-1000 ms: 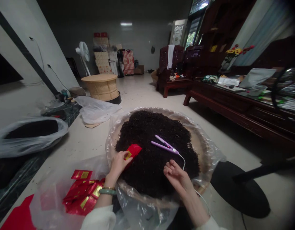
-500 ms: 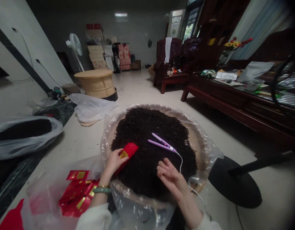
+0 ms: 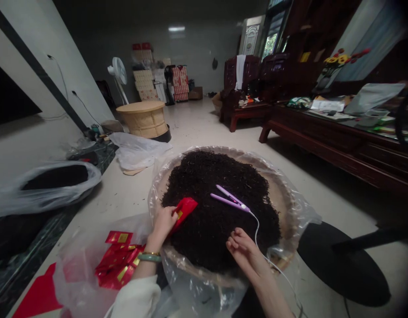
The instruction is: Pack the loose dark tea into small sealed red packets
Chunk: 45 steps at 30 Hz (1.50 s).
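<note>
A wide round basket [image 3: 286,198] lined with clear plastic holds a heap of dark loose tea leaves [image 3: 217,194]. My left hand [image 3: 164,222] grips a small red foil packet [image 3: 185,207] and holds it against the near left side of the heap. My right hand [image 3: 242,248] rests at the near edge of the leaves with its fingers curled; nothing shows in it. A purple clamp-shaped sealer [image 3: 229,200] lies on the heap beyond my right hand, and its white cord [image 3: 258,229] runs past that hand.
Several red packets [image 3: 119,260] lie in a clear bag at the lower left. A plastic-lined container of dark leaves [image 3: 54,181] sits to the left. A dark wooden bench [image 3: 343,145] runs along the right, a black round fan base [image 3: 343,260] beside the basket.
My right hand has drawn back toward me and its fingers have curled in. My left hand stays on the red packet. The view has shifted a little.
</note>
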Available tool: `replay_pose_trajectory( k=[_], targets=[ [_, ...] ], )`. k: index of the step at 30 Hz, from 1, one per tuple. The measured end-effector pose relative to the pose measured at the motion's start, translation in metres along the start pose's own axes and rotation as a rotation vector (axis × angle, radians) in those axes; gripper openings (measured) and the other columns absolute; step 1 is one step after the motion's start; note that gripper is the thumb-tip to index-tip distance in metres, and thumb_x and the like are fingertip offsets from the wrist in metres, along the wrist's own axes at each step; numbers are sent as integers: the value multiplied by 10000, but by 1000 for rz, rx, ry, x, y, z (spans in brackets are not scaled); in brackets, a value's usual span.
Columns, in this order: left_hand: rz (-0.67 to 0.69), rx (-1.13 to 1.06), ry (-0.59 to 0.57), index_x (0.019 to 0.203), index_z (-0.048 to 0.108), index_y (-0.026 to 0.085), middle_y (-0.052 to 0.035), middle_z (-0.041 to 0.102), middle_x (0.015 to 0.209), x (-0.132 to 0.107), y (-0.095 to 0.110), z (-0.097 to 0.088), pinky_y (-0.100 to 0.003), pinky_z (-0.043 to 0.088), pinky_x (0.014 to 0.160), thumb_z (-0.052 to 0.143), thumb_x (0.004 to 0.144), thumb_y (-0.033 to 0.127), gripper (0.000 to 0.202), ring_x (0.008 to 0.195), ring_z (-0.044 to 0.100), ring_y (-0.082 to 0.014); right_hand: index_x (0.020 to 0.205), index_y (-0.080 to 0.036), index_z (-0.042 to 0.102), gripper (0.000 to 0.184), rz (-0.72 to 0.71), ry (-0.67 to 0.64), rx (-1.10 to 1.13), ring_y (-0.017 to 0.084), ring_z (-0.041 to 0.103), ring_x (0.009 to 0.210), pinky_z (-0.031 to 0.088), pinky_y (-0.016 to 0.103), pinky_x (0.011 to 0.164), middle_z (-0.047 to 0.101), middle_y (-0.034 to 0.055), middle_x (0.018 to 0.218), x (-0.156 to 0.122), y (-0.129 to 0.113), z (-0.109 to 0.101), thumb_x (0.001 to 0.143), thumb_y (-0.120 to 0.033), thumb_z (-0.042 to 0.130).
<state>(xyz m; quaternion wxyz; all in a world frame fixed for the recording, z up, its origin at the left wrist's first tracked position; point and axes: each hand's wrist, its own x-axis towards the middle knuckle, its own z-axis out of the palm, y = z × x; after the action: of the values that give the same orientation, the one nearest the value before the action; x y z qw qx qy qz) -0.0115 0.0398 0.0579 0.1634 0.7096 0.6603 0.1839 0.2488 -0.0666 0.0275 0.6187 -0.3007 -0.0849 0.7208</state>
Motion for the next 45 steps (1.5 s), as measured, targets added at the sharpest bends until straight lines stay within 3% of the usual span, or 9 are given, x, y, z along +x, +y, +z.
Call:
replay_pose_trajectory(
  k=[4, 6, 10, 15, 19, 24, 29, 38, 45],
  targets=[
    [136, -14, 155, 894, 762, 253, -59, 702, 1169, -33, 11, -2, -457, 431, 1026, 557, 757, 50, 320, 1182, 540, -270, 830, -213, 691, 342, 48, 20, -27, 141, 641, 701, 535, 290, 730, 676, -12, 732, 5, 0, 3, 580, -358, 873],
    [445, -148, 285, 764, 764, 262, -62, 640, 1277, -49, 19, 4, -519, 413, 1040, 590, 757, 55, 270, 1285, 441, -297, 990, -213, 689, 445, 43, -13, -138, 192, 674, 824, 541, 320, 736, 719, 55, 944, 7, 2, 11, 638, -448, 828],
    [676, -402, 170, 775, 780, 286, -65, 565, 1375, -67, 34, 22, -497, 439, 1022, 616, 820, 178, 202, 1308, 444, -294, 1273, -261, 550, 641, -123, -160, -417, 224, 673, 942, 546, 345, 761, 674, 87, 1169, 11, 13, 31, 696, -378, 802],
    [252, -913, -135, 988, 766, 218, -116, 711, 1153, -70, 46, 39, -386, 561, 867, 507, 887, 309, 293, 1018, 685, -248, 1445, -276, 322, 725, -341, -248, -632, 209, 675, 977, 509, 402, 932, 702, 52, 1084, 15, 27, 36, 810, -296, 672],
    [-64, -1099, -185, 1219, 646, 131, -132, 753, 1032, -72, 55, 45, -373, 591, 791, 588, 822, 450, 513, 879, 726, -251, 1346, -251, 472, 513, -501, -220, -971, 220, 668, 973, 557, 376, 856, 671, 82, 1119, 17, 31, 28, 843, -217, 567],
    [14, -891, -55, 1117, 713, 157, -119, 762, 1020, -74, 56, 48, -349, 592, 797, 599, 812, 427, 423, 855, 731, -252, 1340, -246, 518, 496, -984, -155, -1492, 273, 562, 1110, 506, 474, 943, 595, 129, 1188, 19, 21, 31, 853, -158, 551],
    [43, -837, -26, 1130, 709, 167, -114, 753, 1055, -76, 52, 52, -348, 585, 824, 571, 834, 353, 376, 882, 731, -249, 1338, -232, 518, 447, -1229, -212, -1644, 271, 534, 1132, 528, 477, 914, 619, 124, 1143, 20, 19, 35, 908, -114, 490],
    [1, -817, -61, 1090, 730, 172, -108, 752, 1060, -79, 59, 48, -355, 568, 858, 579, 811, 400, 391, 952, 714, -262, 1070, -203, 652, 184, -1334, -148, -1666, 237, 566, 871, 543, 399, 715, 642, 100, 910, 14, 21, 36, 925, -207, 539],
    [-48, -918, -214, 893, 775, 135, -94, 775, 820, -70, 65, 39, -346, 590, 678, 524, 816, 552, 493, 747, 707, -246, 977, -182, 603, 160, -1321, -440, -1613, 180, 572, 764, 479, 319, 685, 703, 67, 848, 14, 7, 43, 944, -104, 469]
  ],
)
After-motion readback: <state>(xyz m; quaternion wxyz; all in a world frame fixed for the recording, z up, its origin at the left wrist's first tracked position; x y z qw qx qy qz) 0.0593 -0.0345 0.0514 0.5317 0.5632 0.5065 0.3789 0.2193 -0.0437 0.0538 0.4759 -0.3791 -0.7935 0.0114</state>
